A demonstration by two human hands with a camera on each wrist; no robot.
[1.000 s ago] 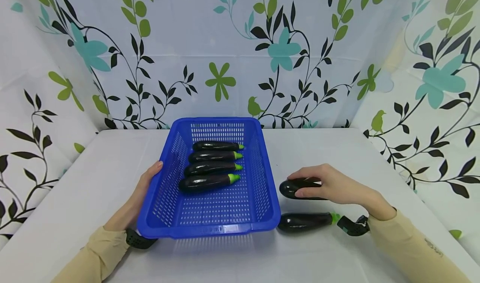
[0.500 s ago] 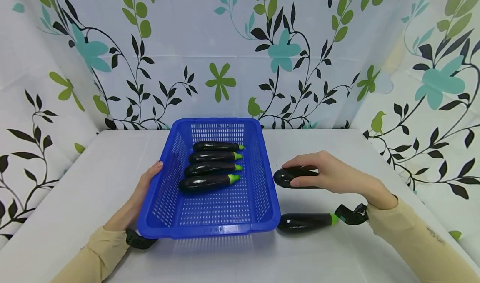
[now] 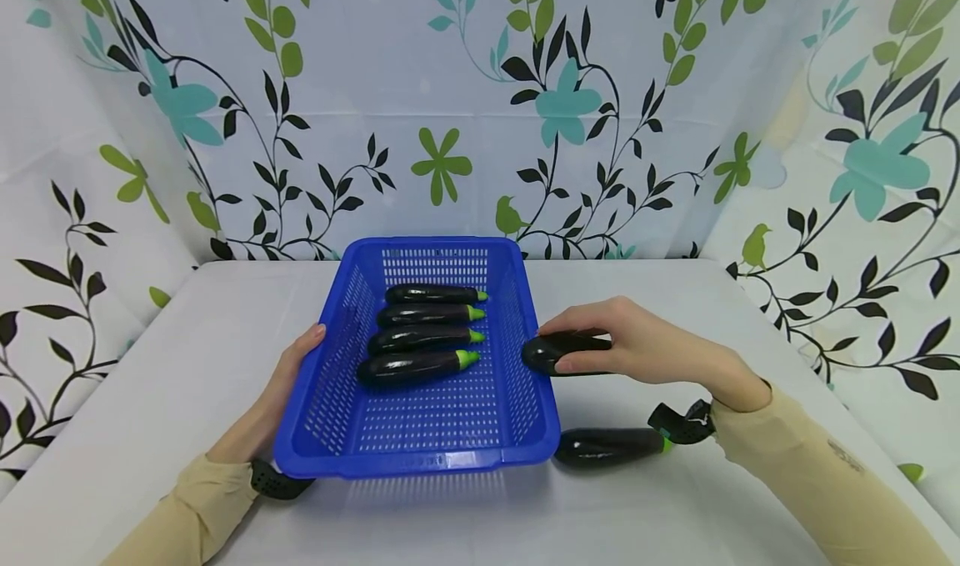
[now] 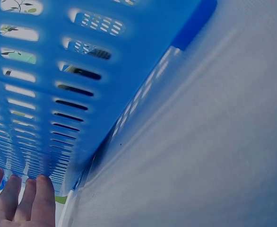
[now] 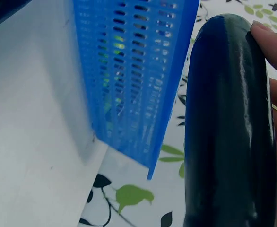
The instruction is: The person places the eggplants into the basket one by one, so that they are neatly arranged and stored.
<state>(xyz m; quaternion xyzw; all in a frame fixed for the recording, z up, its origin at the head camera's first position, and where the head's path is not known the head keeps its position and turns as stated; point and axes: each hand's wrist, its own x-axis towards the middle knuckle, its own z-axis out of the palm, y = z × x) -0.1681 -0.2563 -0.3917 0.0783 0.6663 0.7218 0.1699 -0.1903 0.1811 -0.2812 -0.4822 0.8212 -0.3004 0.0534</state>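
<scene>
A blue perforated plastic basket (image 3: 390,466) stands before me with several dark, glossy eggplants (image 3: 408,368) lying in a row inside, green stem ends to the right. My left hand (image 3: 281,383) holds its left side; a tip lies at the rim, and in the left wrist view the fingers (image 4: 43,201) reach along the outer wall. From above, my right hand (image 3: 637,345) grips another eggplant (image 3: 543,353), whose blunt end overlaps the basket's right rim. Its stem end is hidden by the hand. In the right wrist view this eggplant (image 5: 228,123) is upright beside the basket wall (image 5: 129,71).
One more eggplant (image 3: 607,447) lies on the white table (image 3: 615,516) by the basket's near right corner, its stem end partly covered by the black wrist strap (image 3: 678,423). Patterned curtains (image 3: 450,66) with leaves and flowers hang behind and at both sides.
My right hand has carried its eggplant up and leftward, from over the table to the basket's right rim. The left hand and the basket have stayed in place.
</scene>
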